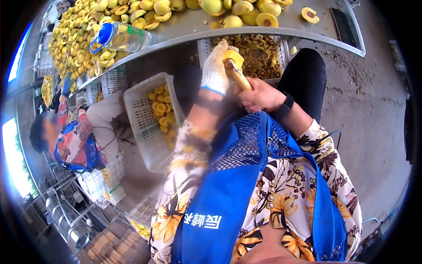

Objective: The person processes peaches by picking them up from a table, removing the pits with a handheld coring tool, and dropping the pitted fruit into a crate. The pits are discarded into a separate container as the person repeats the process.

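My left hand [213, 70], in a white knit glove, grips a yellow peach half [233, 56] above the edge of a crate. In my bare right hand [266, 94] is a pitting tool [240, 79] with a pale handle; its metal end meets the cut face of the fruit. How far the metal goes in is hidden. Below both hands, a white crate [204, 50] holds many brown-centred fruit scraps [259, 57]. To the left stands another white crate [143, 125] with yellow peach pieces [162, 105] in it.
A metal table [189, 31] runs across the front, heaped with halved peaches [79, 37]. On it lies a clear bottle [127, 38] with a blue cap. A co-worker [79, 138] sits at the left. Stacked crates [112, 176] and wooden slats [116, 242] stand behind.
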A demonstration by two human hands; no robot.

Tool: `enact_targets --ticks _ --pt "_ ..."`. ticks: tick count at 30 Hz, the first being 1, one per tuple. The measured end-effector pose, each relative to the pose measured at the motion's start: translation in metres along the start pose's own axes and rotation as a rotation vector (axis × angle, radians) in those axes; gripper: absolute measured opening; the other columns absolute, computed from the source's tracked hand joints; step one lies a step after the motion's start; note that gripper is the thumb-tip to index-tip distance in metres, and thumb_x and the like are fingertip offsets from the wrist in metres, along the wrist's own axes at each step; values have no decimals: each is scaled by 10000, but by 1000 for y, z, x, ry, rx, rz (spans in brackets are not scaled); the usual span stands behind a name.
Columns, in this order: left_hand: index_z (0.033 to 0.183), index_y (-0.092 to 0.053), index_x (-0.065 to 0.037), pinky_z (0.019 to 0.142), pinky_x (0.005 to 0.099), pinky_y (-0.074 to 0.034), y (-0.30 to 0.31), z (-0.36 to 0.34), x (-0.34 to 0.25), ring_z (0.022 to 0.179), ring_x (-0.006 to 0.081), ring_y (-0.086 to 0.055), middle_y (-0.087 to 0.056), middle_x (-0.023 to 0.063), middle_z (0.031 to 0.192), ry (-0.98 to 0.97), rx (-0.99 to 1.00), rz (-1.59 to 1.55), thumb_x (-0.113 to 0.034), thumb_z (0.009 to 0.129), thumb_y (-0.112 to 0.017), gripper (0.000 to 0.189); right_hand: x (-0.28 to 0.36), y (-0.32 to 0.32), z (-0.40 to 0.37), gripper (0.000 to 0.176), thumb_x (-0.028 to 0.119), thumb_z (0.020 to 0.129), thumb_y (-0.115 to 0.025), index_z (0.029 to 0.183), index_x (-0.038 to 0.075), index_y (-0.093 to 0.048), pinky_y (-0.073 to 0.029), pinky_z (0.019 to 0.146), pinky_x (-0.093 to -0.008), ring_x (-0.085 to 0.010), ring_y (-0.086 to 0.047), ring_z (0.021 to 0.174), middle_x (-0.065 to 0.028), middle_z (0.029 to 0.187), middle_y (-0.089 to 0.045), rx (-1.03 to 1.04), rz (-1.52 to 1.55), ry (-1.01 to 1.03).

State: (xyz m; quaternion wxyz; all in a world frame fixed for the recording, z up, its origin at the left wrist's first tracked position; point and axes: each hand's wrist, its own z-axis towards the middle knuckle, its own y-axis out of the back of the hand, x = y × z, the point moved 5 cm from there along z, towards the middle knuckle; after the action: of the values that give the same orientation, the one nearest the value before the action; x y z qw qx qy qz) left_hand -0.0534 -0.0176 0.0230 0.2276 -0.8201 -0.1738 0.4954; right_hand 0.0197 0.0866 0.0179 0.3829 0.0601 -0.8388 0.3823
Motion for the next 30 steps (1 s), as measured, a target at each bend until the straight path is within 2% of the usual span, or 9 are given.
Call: enact_targets --ticks 4,8,12,19,23,25,27,29,30 --pt "890 -575 -15 536 304 -487 -14 -20 -21 606 204 -581 -599 111 736 -37 147 68 -354 865 -553 341 1 -4 -2 134 1 825 -513 930 62 -457 -272 360 -179 -40 -338 427 13 613 -408 107 59 24" --pt "895 -597 11 505 254 -458 -10 -18 -23 549 153 -556 -589 85 678 -22 -15 159 -297 881 -547 312 -1 -8 3 125 6 825 -515 924 53 -453 -267 366 -169 -32 -342 455 23 622 -397 90 52 28" --pt "809 -614 23 428 202 -367 -15 -21 -29 485 69 -477 -550 35 620 -426 -183 419 -187 855 -597 215 3 -15 -3 111 7 822 -514 904 46 -452 -262 366 -162 -26 -334 465 26 625 -389 42 59 -23" --pt "837 -540 -35 426 316 -451 -10 -7 -6 445 229 -512 -564 136 641 100 -76 -128 -452 891 -454 429 7 -22 1 142 -8 815 -502 938 48 -456 -256 364 -167 -36 -297 401 17 575 -378 135 283 -56" --pt "923 -554 -45 458 281 -470 41 0 -14 579 220 -571 -602 125 743 41 104 -550 -445 892 -445 416 16 -23 -3 185 -17 809 -503 974 58 -470 -269 366 -199 -46 -288 384 14 570 -382 173 209 89" --pt "895 -586 -73 459 272 -467 95 -13 -37 618 216 -582 -599 95 786 -125 -186 -360 -438 873 -498 376 16 -9 -3 149 8 821 -496 963 53 -493 -335 398 -240 -91 -399 418 -2 589 -449 104 -8 148" --pt "892 -631 -74 538 301 -484 139 -39 -75 699 228 -587 -603 96 856 -456 -698 448 -397 827 -584 333 13 9 -1 142 29 815 -506 956 35 -504 -402 434 -294 -174 -501 449 -53 598 -521 -127 -502 168" --pt "930 -654 -68 693 328 -488 140 -62 -108 767 247 -595 -614 113 919 -626 -1026 1637 -349 771 -653 323 5 29 -2 252 160 741 -597 903 -5 -499 -456 660 -438 -415 -560 736 -247 743 -573 -449 -1419 371" --pt "939 -658 -78 744 349 -477 134 -61 -114 822 267 -596 -614 119 968 -734 -999 1623 -356 742 -668 341 0 36 -1 244 175 742 -602 872 -2 -495 -452 645 -441 -412 -562 719 -244 728 -572 -506 -1328 353"
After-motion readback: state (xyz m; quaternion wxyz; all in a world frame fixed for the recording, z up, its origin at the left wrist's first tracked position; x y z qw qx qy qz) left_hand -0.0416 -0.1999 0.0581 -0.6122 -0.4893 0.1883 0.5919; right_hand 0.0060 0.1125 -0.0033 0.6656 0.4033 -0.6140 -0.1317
